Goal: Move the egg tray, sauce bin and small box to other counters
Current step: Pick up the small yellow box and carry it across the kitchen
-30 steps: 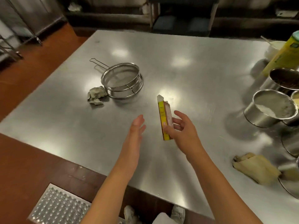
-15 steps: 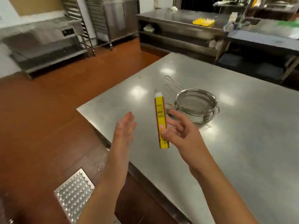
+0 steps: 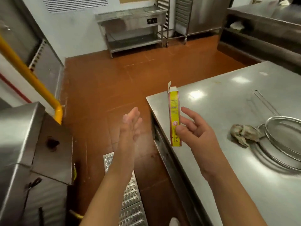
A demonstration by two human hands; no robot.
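Note:
My right hand (image 3: 194, 128) pinches a small yellow and red box (image 3: 174, 118) between thumb and fingers. The box stands upright in the air, its white top flap open, over the left corner of the steel counter (image 3: 228, 168). My left hand (image 3: 130, 128) is held out flat to the left of the box, fingers straight, over the orange floor, and holds nothing. The egg tray and the sauce bin are not in this view.
On the counter to the right lie a crumpled cloth (image 3: 244, 133) and a wire strainer (image 3: 283, 137). A steel unit (image 3: 24, 144) with a yellow pipe (image 3: 32, 79) stands at the left. A steel table (image 3: 132, 28) stands by the far wall, another counter (image 3: 263, 18) at the top right.
The view has swung left, from the counter's middle to its left corner and the floor. My right hand still carries the box. My left hand stays open beside it.

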